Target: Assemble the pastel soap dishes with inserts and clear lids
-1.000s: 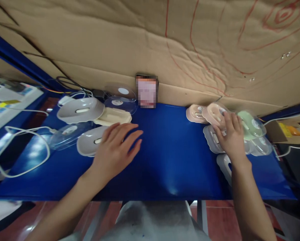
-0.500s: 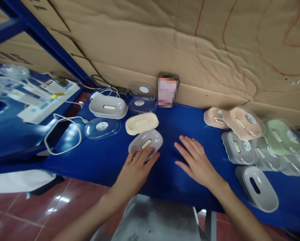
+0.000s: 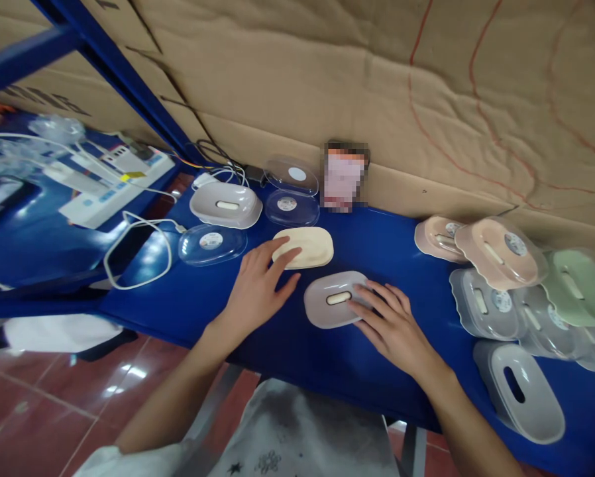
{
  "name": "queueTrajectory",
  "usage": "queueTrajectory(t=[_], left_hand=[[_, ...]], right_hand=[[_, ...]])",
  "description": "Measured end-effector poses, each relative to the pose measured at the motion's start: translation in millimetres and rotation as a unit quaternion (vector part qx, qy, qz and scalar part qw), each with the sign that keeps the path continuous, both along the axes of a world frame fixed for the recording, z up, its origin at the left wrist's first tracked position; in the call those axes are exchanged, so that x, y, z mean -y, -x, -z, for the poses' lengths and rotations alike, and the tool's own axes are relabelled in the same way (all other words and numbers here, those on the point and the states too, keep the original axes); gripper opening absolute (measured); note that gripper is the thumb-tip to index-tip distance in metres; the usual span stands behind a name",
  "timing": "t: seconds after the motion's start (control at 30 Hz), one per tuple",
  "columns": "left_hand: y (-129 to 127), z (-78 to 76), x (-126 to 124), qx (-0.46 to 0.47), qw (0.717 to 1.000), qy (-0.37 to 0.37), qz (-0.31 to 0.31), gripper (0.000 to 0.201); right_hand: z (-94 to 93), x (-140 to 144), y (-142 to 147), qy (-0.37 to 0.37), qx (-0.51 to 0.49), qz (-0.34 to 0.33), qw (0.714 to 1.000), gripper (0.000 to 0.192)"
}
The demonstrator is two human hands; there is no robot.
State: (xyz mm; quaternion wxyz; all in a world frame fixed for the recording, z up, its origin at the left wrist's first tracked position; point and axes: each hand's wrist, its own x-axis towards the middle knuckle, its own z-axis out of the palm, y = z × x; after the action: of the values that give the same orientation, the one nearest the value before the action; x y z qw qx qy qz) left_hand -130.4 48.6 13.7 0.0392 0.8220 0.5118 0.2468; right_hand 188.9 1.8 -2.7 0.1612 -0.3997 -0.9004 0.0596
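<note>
In the head view, a shallow grey oval dish [image 3: 320, 311] with a cream insert in its middle slot lies on the blue tabletop. My right hand [image 3: 394, 324] holds its right end, the fingers over the rim and reaching inside. Farther back lies a cream oval tray [image 3: 315, 246]. My left hand [image 3: 258, 285] is over the tray's left end with fingers apart; whether the fingertips touch it I cannot tell. Behind my left hand are a clear oval lid [image 3: 232, 250] with a round label and a deeper grey dish [image 3: 203, 204] with a cream insert.
Two more clear lids [image 3: 277, 212] lie near the cardboard wall, beside a blurred-out phone [image 3: 344, 175]. On the right sit lidded pink boxes [image 3: 481, 245], a green one [image 3: 558, 281], several grey ones [image 3: 469, 305] and slotted grey bowls [image 3: 540, 397]. A power strip [image 3: 86, 209] and cables are at left.
The grey dish has moved right, away from the cream tray, and passed from my left hand to my right. My left hand has moved up over the tray.
</note>
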Motion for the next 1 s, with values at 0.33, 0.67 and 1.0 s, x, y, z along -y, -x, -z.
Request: queueTrajectory(t=[0.33, 0.67, 1.0], left_hand=[[-31.3, 16.2, 22.7, 0.034, 0.969, 0.177, 0.169, 0.088], [-20.1, 23.2, 38.6, 0.112, 0.966, 0.21, 0.098, 0.107], [30.8, 12.8, 64.2, 0.043, 0.991, 0.115, 0.047, 0.039]], right_hand=[[-6.1, 5.7, 10.9, -0.042, 0.038, 0.019, 0.998, 0.044], [-8.0, -0.5, -9.1, -0.034, -0.053, 0.033, 0.997, 0.04], [2.0, -8.5, -19.8, -0.046, -0.005, 0.177, 0.983, 0.046]])
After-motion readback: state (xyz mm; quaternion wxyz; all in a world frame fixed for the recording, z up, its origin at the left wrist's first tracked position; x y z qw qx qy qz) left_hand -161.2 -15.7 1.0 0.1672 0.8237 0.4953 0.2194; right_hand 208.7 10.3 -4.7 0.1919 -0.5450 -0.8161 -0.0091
